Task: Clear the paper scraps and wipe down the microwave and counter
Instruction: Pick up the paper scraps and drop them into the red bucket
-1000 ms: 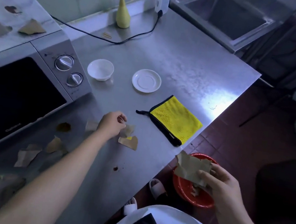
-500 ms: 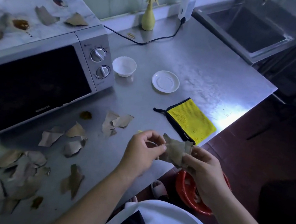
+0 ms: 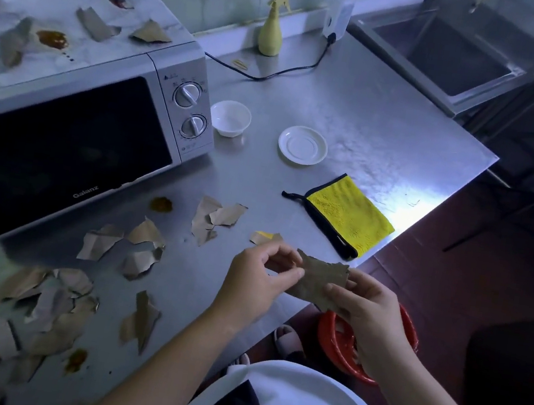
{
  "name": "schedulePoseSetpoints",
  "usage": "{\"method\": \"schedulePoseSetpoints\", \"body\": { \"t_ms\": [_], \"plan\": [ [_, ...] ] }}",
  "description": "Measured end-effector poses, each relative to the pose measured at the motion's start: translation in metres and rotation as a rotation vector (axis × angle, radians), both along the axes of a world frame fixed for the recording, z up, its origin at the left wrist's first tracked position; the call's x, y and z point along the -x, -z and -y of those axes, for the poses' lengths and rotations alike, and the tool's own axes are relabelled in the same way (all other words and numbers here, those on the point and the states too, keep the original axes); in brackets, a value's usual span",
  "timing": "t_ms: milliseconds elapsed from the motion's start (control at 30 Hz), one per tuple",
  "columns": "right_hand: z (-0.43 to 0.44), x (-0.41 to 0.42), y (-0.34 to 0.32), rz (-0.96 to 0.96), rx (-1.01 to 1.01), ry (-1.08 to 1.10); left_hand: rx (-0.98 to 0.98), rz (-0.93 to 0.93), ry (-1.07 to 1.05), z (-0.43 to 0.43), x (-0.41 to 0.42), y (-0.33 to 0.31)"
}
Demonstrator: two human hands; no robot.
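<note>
Many paper scraps (image 3: 146, 236) are lying on the counter (image 3: 358, 112) in front of the microwave (image 3: 58, 153). The left hand (image 3: 253, 283) and the right hand (image 3: 369, 318) are both pinching one brown scrap (image 3: 320, 279) above the counter edge. A yellow cloth (image 3: 350, 214) is lying beyond them.

The paper scraps (image 3: 218, 219) are dull brown and tan, and the large scrap (image 3: 320, 279) is the same brown. One small scrap (image 3: 265, 237) carries a bright yellow patch. The desk (image 3: 374, 121) is brushed steel grey. The microwave (image 3: 58, 150) is silver with a black door and a white, grey-veined top bearing an orange-brown stain (image 3: 52, 39). The cloth (image 3: 350, 218) is bright yellow, edged in black. The spray bottle (image 3: 270, 34) is pale yellow, the bowl (image 3: 230, 118) and saucer (image 3: 303, 145) white, the basin (image 3: 335, 337) red.
</note>
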State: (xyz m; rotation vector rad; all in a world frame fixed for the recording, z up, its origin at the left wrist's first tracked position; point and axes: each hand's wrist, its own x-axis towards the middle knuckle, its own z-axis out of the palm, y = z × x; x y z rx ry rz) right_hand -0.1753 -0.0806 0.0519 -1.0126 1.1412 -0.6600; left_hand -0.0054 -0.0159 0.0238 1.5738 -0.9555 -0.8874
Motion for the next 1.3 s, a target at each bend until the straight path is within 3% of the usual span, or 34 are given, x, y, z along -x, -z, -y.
{"method": "schedulePoseSetpoints", "body": {
  "t_ms": [167,367,567,733,867,1000,1067,1300],
  "plan": [
    [-0.001,0.024,0.009,-0.107,0.015,0.128,-0.241,0.072,-0.13,0.021,-0.046,0.044],
    [-0.011,0.06,0.019,-0.194,0.021,0.255,-0.596,0.465,0.05,0.072,-0.076,0.101],
    [-0.021,0.083,0.019,-0.183,0.008,0.353,-0.699,0.675,0.103,0.102,-0.074,0.116],
    [-0.027,0.092,0.022,-0.128,-0.033,0.4,-0.646,0.673,0.078,0.101,-0.072,0.121],
    [-0.026,0.088,0.021,-0.107,-0.027,0.356,-0.515,0.516,0.05,0.094,-0.069,0.112],
    [-0.021,0.076,0.021,-0.077,-0.047,0.327,-0.387,0.023,-0.033,0.077,-0.059,0.069],
    [-0.02,0.067,0.02,-0.074,-0.044,0.294,-0.307,-0.159,0.023,0.061,-0.051,0.04],
    [-0.012,0.035,0.015,0.003,-0.071,0.187,-0.145,-0.274,0.233,0.01,-0.02,-0.026]
  ]
}}
